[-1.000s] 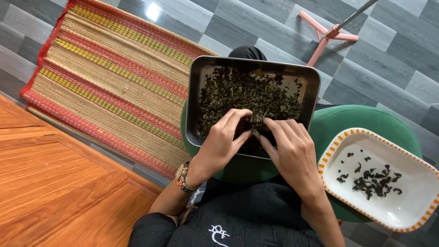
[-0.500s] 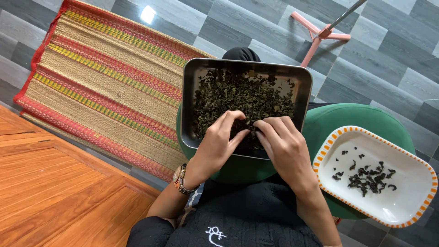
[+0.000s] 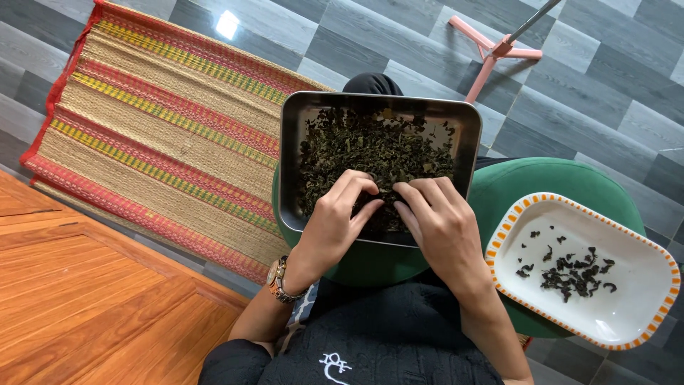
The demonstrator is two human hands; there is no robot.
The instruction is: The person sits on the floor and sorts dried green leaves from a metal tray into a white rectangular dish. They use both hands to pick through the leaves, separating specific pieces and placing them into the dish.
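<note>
Hands are working together in a metal tray (image 3: 296,164) of dried dark leaves (image 3: 370,146) resting on a green cushion (image 3: 563,185). Left hand (image 3: 335,221) and right hand (image 3: 438,217) are both pinching with curled fingers, tips nearly touching; compared with a moment earlier they are sitting slightly nearer the tray's front edge. White dish (image 3: 627,314) with sorted bits is lying just right.
</note>
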